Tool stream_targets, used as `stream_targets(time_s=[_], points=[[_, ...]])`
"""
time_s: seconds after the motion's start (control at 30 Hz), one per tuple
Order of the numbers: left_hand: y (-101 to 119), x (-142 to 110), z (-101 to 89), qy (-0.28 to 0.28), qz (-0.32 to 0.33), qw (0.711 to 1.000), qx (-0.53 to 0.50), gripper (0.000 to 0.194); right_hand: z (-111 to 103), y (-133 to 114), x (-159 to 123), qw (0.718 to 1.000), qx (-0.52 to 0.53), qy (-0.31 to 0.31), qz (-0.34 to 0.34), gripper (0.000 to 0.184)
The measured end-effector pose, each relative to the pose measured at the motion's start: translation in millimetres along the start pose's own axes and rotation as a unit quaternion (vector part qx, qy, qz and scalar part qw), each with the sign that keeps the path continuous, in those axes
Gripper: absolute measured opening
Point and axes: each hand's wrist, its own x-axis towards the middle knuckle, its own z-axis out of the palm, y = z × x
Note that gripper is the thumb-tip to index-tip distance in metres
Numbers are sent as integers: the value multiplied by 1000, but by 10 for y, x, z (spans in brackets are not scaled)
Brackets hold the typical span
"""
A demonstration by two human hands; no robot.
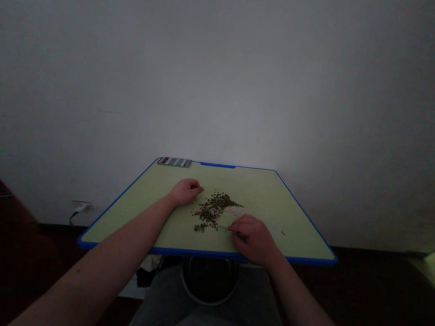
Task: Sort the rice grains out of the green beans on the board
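Your right hand (253,237) is gripping a slim tool (223,228), whose tip is pointing at the dark granules (209,212). Your left hand (186,192) is curling inward just beside them; whether it is pinching anything, I cannot tell. The granules are lying scattered on the surface (273,197), between your hands.

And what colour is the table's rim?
The rim is blue, around a pale yellow-green top; it shows best in the head view.
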Motion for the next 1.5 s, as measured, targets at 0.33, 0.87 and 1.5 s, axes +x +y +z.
stream_targets(time_s=[0.33, 0.87, 1.5], points=[[11, 6, -1, 4, -5, 1000, -3, 33, -15, -4, 24, 1000, 11, -14, -6, 31], [45, -13, -14, 3, -15, 1000, -7, 33, -18, -15, 49, 1000, 12, -17, -7, 26], [3, 8, 5, -2, -11, 1000, -7, 35, -55, -28, 3, 996, 67, -48, -22, 31]])
